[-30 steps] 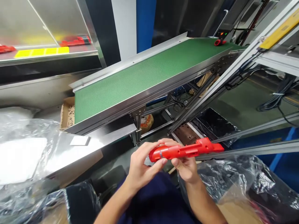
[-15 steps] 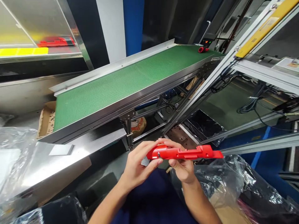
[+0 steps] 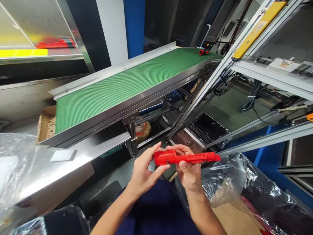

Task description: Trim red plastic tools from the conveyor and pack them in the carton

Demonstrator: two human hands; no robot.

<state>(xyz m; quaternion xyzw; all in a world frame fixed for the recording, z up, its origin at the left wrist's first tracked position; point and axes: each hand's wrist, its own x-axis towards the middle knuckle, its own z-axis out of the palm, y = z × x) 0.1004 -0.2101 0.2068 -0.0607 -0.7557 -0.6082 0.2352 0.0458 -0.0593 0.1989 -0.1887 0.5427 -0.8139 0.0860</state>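
A long red plastic part lies level across both hands in front of my body. It has a rounded, thicker end at the left and a narrow stepped end at the right. My left hand is closed around the thick end, thumb below and fingers behind. Near the middle, my right hand grips the part with its thumb in front and fingers behind. Some fingertips are hidden by the part.
A green conveyor belt slopes across ahead, with a red piece at its far end. Its near end meets a cardboard box by a metal table holding a white block. Clear plastic bags lie right; an aluminium frame stands there.
The red part has turned slightly in my hands, showing a different side. My left index finger has lifted off its top. The whole view has shifted a little to the right.
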